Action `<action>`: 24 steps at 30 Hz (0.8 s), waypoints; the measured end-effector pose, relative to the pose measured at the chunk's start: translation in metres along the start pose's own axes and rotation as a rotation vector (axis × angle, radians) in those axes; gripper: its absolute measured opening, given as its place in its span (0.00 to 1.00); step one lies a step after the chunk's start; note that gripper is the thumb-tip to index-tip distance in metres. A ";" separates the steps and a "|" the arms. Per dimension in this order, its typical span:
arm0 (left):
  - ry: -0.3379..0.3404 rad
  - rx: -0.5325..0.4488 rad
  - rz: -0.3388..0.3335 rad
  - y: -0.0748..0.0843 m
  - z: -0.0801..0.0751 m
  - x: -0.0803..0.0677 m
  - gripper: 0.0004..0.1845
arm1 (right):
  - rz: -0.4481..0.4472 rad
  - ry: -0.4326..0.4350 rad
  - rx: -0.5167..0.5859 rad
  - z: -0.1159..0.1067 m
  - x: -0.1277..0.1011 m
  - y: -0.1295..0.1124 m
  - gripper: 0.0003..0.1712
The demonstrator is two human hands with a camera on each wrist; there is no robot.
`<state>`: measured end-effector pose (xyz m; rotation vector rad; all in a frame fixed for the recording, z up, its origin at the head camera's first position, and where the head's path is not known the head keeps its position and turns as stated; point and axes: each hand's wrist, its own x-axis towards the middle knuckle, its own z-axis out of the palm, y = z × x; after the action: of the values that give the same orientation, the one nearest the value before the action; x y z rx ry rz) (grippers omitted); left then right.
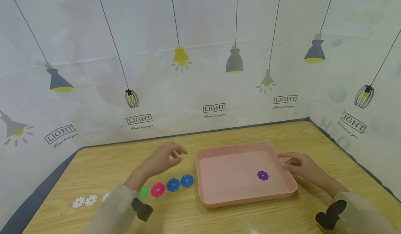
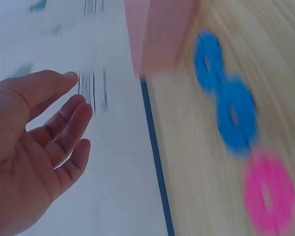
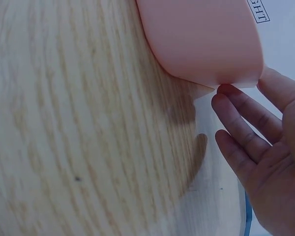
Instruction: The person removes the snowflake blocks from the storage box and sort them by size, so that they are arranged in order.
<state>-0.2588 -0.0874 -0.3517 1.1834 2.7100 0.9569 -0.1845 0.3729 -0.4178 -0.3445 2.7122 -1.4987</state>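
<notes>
My right hand (image 1: pixel 305 166) holds the right side of a pink tray (image 1: pixel 232 199). In the right wrist view its thumb (image 3: pixel 280 86) lies at the rim and the fingertips meet the outer wall. A purple snowflake disc (image 1: pixel 262 175) lies flat inside the tray, towards the right. Left of the tray, my left hand (image 1: pixel 163 159) hovers over the table with loosely bent fingers and nothing in them. Nearest to it are two blue snowflake discs (image 1: pixel 173 185), a pink snowflake disc (image 1: pixel 157 190) and a green snowflake disc (image 1: pixel 143 192) partly hidden by the wrist.
White snowflake discs (image 1: pixel 91 200) lie farther left on the wooden table (image 1: pixel 250 216), one partly behind the left sleeve. The coloured discs continue the row up to the tray's left wall. A wall sheet (image 1: pixel 175 98) printed with lamps stands along the table's back and sides.
</notes>
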 end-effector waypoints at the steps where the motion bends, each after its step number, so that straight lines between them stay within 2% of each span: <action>1: -0.034 -0.010 0.032 0.008 0.009 0.014 0.12 | -0.001 0.001 -0.003 0.000 0.000 0.000 0.27; 3: -0.105 -0.019 0.067 0.021 0.028 0.040 0.12 | -0.005 0.004 -0.012 0.000 -0.001 0.000 0.27; 5: -0.171 -0.021 0.072 0.032 0.046 0.063 0.13 | -0.013 0.009 -0.027 0.001 -0.001 -0.002 0.27; 10: -0.324 -0.059 0.032 0.054 0.086 0.105 0.14 | -0.012 0.012 -0.042 0.002 0.000 -0.004 0.27; 15: -0.377 -0.101 0.028 0.068 0.114 0.132 0.14 | -0.008 0.010 -0.032 0.001 0.001 -0.002 0.27; 20: -0.429 -0.079 0.081 0.077 0.133 0.154 0.16 | -0.014 0.011 -0.015 -0.001 0.000 0.001 0.27; 24: -0.497 -0.075 0.120 0.083 0.144 0.165 0.17 | -0.018 0.007 -0.010 -0.001 -0.001 0.004 0.27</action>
<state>-0.2832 0.1424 -0.3890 1.3642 2.2176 0.6546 -0.1849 0.3763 -0.4204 -0.3648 2.7305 -1.4941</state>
